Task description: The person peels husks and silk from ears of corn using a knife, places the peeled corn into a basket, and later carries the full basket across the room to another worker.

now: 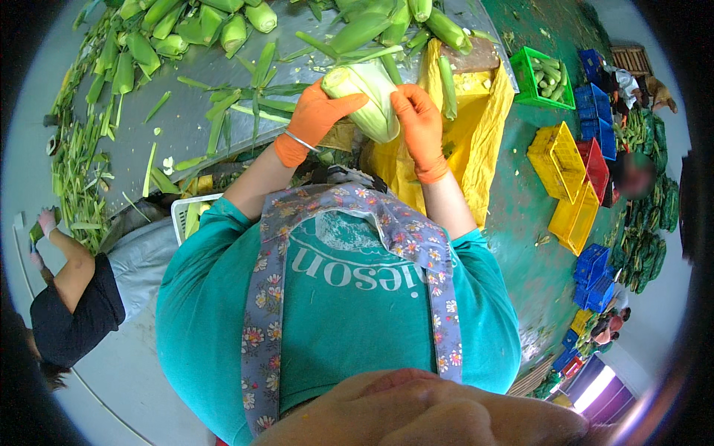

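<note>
An ear of corn (373, 100) in pale green husk is held up in front of me, its round cut base toward the upper left. My left hand (316, 123), in an orange glove, is closed around its left side with the thumb across the husk. On the other side my right hand (421, 132), also gloved in orange, pinches the husk between thumb and fingers. Just beyond both hands, more husked corn ears (368, 33) lie on the metal table (178, 85). A container lined with yellow plastic (472, 156) stands below and right of my right hand.
Loose husk strips (256, 97) litter the tabletop, with a corn heap (201, 28) at the back left. A white basket (181, 219) sits by my left elbow. A co-worker (78, 290) is at the left. Rightward are a green crate (545, 78) and yellow crates (556, 160).
</note>
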Available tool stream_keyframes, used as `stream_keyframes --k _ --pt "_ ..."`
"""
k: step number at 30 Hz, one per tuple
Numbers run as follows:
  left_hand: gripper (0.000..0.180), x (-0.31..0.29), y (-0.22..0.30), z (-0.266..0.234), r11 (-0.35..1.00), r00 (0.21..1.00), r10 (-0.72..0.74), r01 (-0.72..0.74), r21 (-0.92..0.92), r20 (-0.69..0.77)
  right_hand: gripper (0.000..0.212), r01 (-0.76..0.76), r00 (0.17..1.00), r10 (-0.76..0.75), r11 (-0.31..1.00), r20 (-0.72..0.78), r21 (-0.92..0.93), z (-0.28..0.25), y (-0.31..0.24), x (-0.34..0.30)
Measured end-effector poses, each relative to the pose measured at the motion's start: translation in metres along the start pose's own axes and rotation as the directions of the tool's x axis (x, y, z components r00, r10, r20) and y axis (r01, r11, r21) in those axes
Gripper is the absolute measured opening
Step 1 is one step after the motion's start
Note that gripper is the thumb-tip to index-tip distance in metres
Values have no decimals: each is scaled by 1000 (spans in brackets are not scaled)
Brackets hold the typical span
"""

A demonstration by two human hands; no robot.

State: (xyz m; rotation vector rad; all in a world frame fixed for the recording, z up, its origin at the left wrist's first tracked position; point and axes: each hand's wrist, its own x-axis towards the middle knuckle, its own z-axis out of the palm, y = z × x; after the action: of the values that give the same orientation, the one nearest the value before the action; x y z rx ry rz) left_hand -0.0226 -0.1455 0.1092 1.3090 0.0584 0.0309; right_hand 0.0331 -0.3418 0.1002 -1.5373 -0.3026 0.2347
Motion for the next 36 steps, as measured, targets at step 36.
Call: stream_keyframes --k 36 --pt "63 -2 -32 27 997 983 48 -35 75 -179 28 54 980 5 956 -199 288 37 8 -9"
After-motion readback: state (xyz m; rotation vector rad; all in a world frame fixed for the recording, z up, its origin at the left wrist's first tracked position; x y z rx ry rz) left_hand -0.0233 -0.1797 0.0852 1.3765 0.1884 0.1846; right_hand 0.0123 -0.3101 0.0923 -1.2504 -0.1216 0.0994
